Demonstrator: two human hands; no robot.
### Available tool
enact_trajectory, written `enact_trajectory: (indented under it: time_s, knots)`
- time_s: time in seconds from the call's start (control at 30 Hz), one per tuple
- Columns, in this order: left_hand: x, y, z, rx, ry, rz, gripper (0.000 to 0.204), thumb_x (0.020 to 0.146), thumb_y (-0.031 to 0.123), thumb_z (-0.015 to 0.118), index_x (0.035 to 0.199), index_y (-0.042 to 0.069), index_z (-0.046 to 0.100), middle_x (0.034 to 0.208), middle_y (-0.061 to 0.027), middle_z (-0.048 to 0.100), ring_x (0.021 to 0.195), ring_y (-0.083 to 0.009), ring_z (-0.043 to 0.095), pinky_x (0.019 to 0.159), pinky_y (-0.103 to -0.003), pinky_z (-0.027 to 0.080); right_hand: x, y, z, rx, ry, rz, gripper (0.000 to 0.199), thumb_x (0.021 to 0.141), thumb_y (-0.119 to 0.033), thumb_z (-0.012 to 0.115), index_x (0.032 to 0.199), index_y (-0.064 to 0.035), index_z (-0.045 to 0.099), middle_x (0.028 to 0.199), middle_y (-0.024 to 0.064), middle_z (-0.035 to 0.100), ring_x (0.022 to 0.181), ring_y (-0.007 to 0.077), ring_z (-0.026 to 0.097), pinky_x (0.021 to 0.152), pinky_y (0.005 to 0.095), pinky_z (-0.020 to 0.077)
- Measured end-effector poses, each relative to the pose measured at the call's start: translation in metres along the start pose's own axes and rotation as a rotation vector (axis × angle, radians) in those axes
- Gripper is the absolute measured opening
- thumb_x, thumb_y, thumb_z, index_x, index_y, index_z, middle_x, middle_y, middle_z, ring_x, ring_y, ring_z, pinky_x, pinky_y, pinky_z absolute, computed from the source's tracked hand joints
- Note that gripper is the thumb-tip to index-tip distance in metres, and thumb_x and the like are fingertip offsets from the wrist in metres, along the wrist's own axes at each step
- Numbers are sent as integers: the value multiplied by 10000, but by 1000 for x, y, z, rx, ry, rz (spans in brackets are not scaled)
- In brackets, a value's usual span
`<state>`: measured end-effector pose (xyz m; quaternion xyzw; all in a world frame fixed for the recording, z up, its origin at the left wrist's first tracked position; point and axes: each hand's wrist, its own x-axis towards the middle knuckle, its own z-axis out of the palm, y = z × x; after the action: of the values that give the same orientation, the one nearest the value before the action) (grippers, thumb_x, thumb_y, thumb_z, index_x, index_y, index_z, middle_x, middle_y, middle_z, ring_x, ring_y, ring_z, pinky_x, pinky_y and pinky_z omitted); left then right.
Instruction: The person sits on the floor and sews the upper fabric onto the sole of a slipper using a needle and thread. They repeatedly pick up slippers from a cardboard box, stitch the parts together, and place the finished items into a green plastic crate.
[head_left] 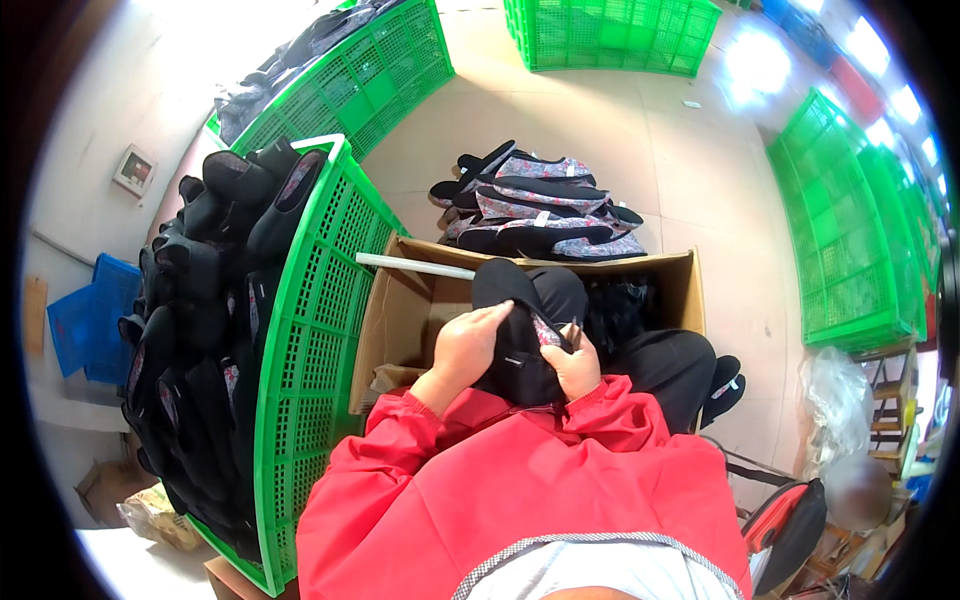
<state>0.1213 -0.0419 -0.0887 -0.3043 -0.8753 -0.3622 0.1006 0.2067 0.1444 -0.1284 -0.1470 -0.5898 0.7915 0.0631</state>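
Cardboard box point(672, 285), soft black shoe point(515, 350), perhaps cloth

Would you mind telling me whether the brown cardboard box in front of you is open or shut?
Open: the brown cardboard box has its flaps up and its inside shows.

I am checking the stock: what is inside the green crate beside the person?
The green crate is stacked full of black shoes. Its lower layers and bottom are hidden.

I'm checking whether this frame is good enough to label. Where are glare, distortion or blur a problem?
Head view: strong fisheye bends the green crate and cardboard box edges; windows at upper right blow out, with glare on the floor; a blurred patch sits lower right; both hands on the black shoe are sharp.
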Motion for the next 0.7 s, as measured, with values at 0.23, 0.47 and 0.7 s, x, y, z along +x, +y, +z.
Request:
enact_trajectory:
  time_s: [0.23, 0.47, 0.7]
  knots:
    - [12, 13, -48, -1660, 221, -485, 528, 956, 257, 623, 1414, 95, 414, 1376, -56, 501, 1241, -211, 515, 1069, -367, 411, -9, -33, -16, 140, -243, 186, 178, 760, -13, 692, 852, -88, 559, 849, -33, 564, 750, 81, 515, 701, 245, 433]
    - [10, 23, -60, -1810, 118, -399, 834, 884, 384, 680, 1537, 114, 236, 1431, -141, 459, 1314, -296, 464, 1101, -439, 385, -11, -21, -17, 148, -516, 303, 258, 730, -4, 632, 982, -36, 593, 853, 17, 630, 740, 121, 589, 705, 261, 476]
    - [3, 13, -58, -1584, 288, -469, 751, 831, 28, 620, 1512, 132, 321, 1206, -117, 563, 1031, -192, 601, 940, -345, 500, -10, -20, -2, 56, -297, 24, 155, 873, -60, 689, 974, -87, 574, 881, 16, 639, 657, 60, 521, 612, 219, 435]
